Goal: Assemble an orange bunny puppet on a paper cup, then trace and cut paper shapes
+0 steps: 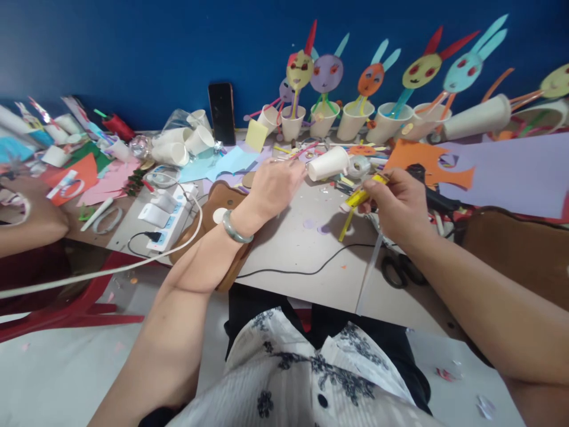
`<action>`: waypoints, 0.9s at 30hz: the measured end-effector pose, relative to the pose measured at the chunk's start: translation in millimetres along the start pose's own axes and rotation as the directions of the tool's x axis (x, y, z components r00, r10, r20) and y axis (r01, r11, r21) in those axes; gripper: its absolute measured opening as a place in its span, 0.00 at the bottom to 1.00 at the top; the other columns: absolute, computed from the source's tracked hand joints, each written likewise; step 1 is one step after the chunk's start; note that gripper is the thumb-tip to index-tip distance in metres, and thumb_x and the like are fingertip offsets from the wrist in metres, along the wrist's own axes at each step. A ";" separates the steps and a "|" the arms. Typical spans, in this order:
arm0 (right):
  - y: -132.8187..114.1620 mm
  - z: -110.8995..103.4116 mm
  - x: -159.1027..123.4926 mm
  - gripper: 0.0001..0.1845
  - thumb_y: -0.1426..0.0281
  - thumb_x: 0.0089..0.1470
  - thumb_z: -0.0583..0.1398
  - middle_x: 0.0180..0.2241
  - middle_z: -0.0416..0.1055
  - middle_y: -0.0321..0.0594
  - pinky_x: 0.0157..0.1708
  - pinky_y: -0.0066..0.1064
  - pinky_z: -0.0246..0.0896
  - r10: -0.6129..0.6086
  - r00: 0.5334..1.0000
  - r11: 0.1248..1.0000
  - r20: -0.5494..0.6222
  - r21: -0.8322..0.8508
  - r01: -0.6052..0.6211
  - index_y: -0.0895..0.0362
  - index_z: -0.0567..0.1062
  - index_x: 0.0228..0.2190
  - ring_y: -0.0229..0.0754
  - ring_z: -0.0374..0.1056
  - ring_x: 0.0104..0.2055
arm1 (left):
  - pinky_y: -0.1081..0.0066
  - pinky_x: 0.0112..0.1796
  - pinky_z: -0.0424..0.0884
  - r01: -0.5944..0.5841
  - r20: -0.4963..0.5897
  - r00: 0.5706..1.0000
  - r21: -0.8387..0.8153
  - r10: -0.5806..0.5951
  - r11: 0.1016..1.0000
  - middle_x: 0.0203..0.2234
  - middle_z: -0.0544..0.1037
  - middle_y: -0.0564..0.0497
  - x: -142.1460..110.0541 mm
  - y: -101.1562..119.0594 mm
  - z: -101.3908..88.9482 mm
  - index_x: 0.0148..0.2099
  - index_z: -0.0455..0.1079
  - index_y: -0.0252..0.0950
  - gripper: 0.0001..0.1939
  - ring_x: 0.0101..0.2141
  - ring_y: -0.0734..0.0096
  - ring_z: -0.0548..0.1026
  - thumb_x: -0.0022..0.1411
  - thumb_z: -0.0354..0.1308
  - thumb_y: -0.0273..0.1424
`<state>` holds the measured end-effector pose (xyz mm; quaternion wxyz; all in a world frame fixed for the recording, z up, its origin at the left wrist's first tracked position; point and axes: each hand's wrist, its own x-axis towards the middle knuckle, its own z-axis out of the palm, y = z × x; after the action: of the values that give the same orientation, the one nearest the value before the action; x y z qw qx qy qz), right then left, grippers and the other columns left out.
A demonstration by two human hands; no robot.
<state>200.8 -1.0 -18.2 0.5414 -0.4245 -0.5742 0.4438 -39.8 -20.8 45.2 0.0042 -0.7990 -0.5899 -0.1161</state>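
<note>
Paper cup (329, 163) lies right at the fingertips of my left grip (275, 188), the nearer one, its long axis slanting off rightward over the desk (284, 246); whether I'm clamped on it, I can't tell. My right grip (400, 198) pinches a yellow piece (365, 193), fingers together.

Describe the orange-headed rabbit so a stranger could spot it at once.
Along the blue wall, cups hold rabbit figures in a row. Beyond the right hand, slightly left, is the orange-headed rabbit. Only its head is orange, between a purple head and a yellow one.
</note>
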 end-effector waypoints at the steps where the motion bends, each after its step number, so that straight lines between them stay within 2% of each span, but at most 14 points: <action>1: 0.4 -0.2 0.5 0.30 0.46 0.43 0.77 0.17 0.71 0.30 0.16 0.30 0.58 -0.004 1.000 1.000 -0.014 0.003 0.004 0.51 0.69 0.26 0.36 0.63 0.15 | 0.59 0.46 0.69 -0.010 0.031 0.999 -0.003 0.010 1.000 0.44 0.83 0.39 -2.4 5.1 -6.8 0.51 0.79 0.38 0.21 0.45 0.54 0.79 0.81 0.45 0.38; 3: 0.6 -0.1 1.8 0.31 0.45 0.44 0.77 0.17 0.70 0.30 0.16 0.30 0.57 -0.024 0.999 1.000 -0.031 0.013 0.025 0.51 0.68 0.26 0.35 0.62 0.15 | 0.59 0.45 0.69 -0.011 0.062 0.998 -0.011 0.012 1.000 0.43 0.83 0.38 -8.5 17.8 -17.6 0.49 0.79 0.37 0.24 0.44 0.54 0.79 0.82 0.42 0.41; 6: 0.7 0.1 3.8 0.32 0.44 0.45 0.76 0.16 0.66 0.28 0.16 0.30 0.55 -0.077 0.996 0.997 -0.050 0.029 0.078 0.50 0.66 0.26 0.35 0.60 0.14 | 0.56 0.49 0.69 0.001 0.043 0.999 0.014 -0.002 1.000 0.53 0.80 0.34 -17.6 37.5 -21.7 0.59 0.76 0.34 0.18 0.50 0.50 0.78 0.78 0.47 0.32; 7: 1.1 -0.1 4.5 0.32 0.44 0.46 0.76 0.15 0.66 0.27 0.15 0.30 0.55 -0.091 0.994 0.995 -0.054 0.026 0.093 0.50 0.65 0.26 0.36 0.60 0.14 | 0.55 0.51 0.69 -0.017 0.044 0.999 0.028 0.015 0.999 0.55 0.80 0.33 -19.8 42.2 -20.2 0.62 0.74 0.33 0.19 0.52 0.49 0.78 0.76 0.49 0.28; 9: 2.2 -0.9 5.8 0.32 0.44 0.47 0.76 0.16 0.66 0.27 0.16 0.30 0.56 -0.110 0.992 0.994 -0.066 0.010 0.111 0.50 0.65 0.26 0.36 0.61 0.14 | 0.55 0.52 0.69 -0.076 0.087 0.994 0.039 0.072 0.996 0.52 0.81 0.32 -21.1 46.0 -14.9 0.62 0.75 0.31 0.20 0.51 0.48 0.78 0.74 0.49 0.24; 11: 3.6 -1.9 6.9 0.31 0.45 0.48 0.75 0.16 0.67 0.28 0.16 0.29 0.57 -0.121 0.989 0.993 -0.089 -0.002 0.121 0.51 0.66 0.27 0.35 0.63 0.15 | 0.55 0.49 0.71 -0.108 0.143 0.984 0.020 0.104 0.994 0.43 0.83 0.34 -16.0 41.4 -8.2 0.54 0.79 0.30 0.18 0.47 0.49 0.80 0.75 0.49 0.27; 13: 4.4 -2.8 7.6 0.31 0.46 0.49 0.75 0.16 0.67 0.28 0.16 0.29 0.58 -0.125 0.987 0.992 -0.104 -0.007 0.125 0.51 0.66 0.27 0.35 0.63 0.15 | 0.55 0.47 0.71 -0.076 0.124 0.989 -0.007 0.077 0.997 0.40 0.83 0.36 -2.7 30.5 0.1 0.49 0.81 0.31 0.18 0.44 0.49 0.80 0.77 0.48 0.31; 14: 4.4 -3.1 7.8 0.31 0.45 0.48 0.75 0.16 0.67 0.28 0.16 0.29 0.59 -0.125 0.987 0.992 -0.105 -0.007 0.125 0.51 0.65 0.27 0.35 0.63 0.15 | 0.55 0.48 0.71 -0.048 0.073 0.996 -0.021 0.049 0.999 0.42 0.83 0.36 7.2 24.3 5.1 0.52 0.80 0.32 0.19 0.46 0.49 0.80 0.77 0.48 0.31; 16: 4.1 -3.8 7.8 0.32 0.44 0.48 0.75 0.17 0.67 0.28 0.16 0.28 0.58 -0.122 0.988 0.993 -0.094 -0.010 0.122 0.51 0.65 0.26 0.35 0.63 0.15 | 0.54 0.53 0.70 -0.006 -0.021 1.000 -0.060 0.005 0.998 0.55 0.80 0.33 32.2 14.0 17.7 0.65 0.73 0.33 0.21 0.54 0.47 0.77 0.74 0.51 0.27; 18: 3.7 -4.8 7.8 0.32 0.44 0.47 0.76 0.16 0.67 0.27 0.16 0.28 0.59 -0.119 0.989 0.993 -0.090 -0.017 0.118 0.51 0.65 0.26 0.35 0.63 0.15 | 0.51 0.58 0.68 -0.002 -0.051 0.999 -0.116 -0.004 0.993 0.65 0.73 0.32 60.8 9.7 33.1 0.74 0.62 0.35 0.32 0.61 0.43 0.72 0.70 0.55 0.27; 21: 3.8 -6.8 8.2 0.30 0.46 0.48 0.75 0.17 0.68 0.27 0.17 0.29 0.61 -0.110 0.987 0.994 -0.116 -0.030 0.107 0.51 0.67 0.27 0.35 0.64 0.16 | 0.47 0.63 0.65 -0.037 0.020 0.999 -0.145 0.041 0.989 0.69 0.68 0.29 99.2 14.3 56.8 0.79 0.54 0.34 0.43 0.67 0.39 0.67 0.64 0.62 0.27; 23: 4.1 -8.0 9.0 0.30 0.46 0.48 0.75 0.19 0.69 0.28 0.17 0.29 0.61 -0.115 0.984 0.993 -0.134 -0.034 0.111 0.51 0.67 0.27 0.35 0.65 0.17 | 0.45 0.65 0.64 -0.049 0.091 0.994 -0.162 0.065 0.986 0.69 0.68 0.27 116.2 20.2 69.8 0.80 0.50 0.31 0.49 0.67 0.36 0.67 0.61 0.66 0.30; 25: 3.7 -8.7 9.7 0.30 0.46 0.49 0.75 0.20 0.69 0.28 0.17 0.28 0.60 -0.121 0.983 0.993 -0.138 -0.032 0.118 0.51 0.66 0.27 0.34 0.65 0.17 | 0.47 0.64 0.67 -0.040 0.178 0.981 -0.231 0.083 0.972 0.67 0.71 0.27 125.0 24.5 78.7 0.81 0.47 0.29 0.52 0.65 0.39 0.70 0.61 0.66 0.32; 27: 2.3 -9.1 10.1 0.30 0.46 0.49 0.75 0.20 0.68 0.28 0.17 0.29 0.60 -0.120 0.984 0.993 -0.131 -0.028 0.117 0.51 0.66 0.27 0.34 0.64 0.17 | 0.52 0.62 0.70 -0.033 0.211 0.972 -0.308 0.102 0.951 0.66 0.72 0.28 127.1 25.3 82.8 0.81 0.45 0.28 0.53 0.63 0.43 0.73 0.60 0.65 0.31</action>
<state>209.4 9.7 -17.7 0.5993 -0.4237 -0.5658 0.3758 34.3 103.1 -7.8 -0.1810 -0.8180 -0.5340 -0.1137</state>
